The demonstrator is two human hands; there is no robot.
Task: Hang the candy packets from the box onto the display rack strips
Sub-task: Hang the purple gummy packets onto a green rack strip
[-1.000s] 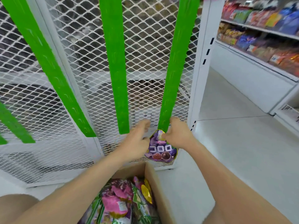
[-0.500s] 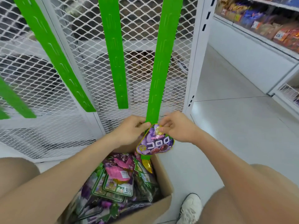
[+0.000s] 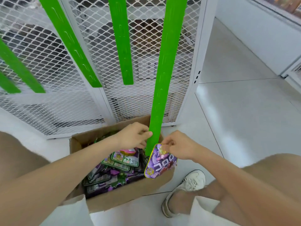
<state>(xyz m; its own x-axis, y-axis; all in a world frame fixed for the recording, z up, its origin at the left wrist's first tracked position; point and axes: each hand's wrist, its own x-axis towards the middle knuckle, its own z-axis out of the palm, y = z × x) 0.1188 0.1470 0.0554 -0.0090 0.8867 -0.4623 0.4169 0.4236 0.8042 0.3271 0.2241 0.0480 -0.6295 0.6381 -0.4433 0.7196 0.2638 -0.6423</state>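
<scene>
Now, compared with half a second ago, the purple candy packet (image 3: 160,162) sits just right of the lower end of the green strip (image 3: 167,70) rather than under it, and it hangs more upright. The left hand (image 3: 133,136) grasps the strip near its lower end, fingers curled round the left edge. The right hand (image 3: 177,147) pinches the packet at its top edge.

The packet is purple with a yellow rim, white characters and a grape picture, printed face towards the viewer. It is held above the right side of the cardboard box (image 3: 130,194), which holds more packets (image 3: 120,160). Its long axis runs near vertical, top end at the fingers, bottom end tilted slightly left.
</scene>
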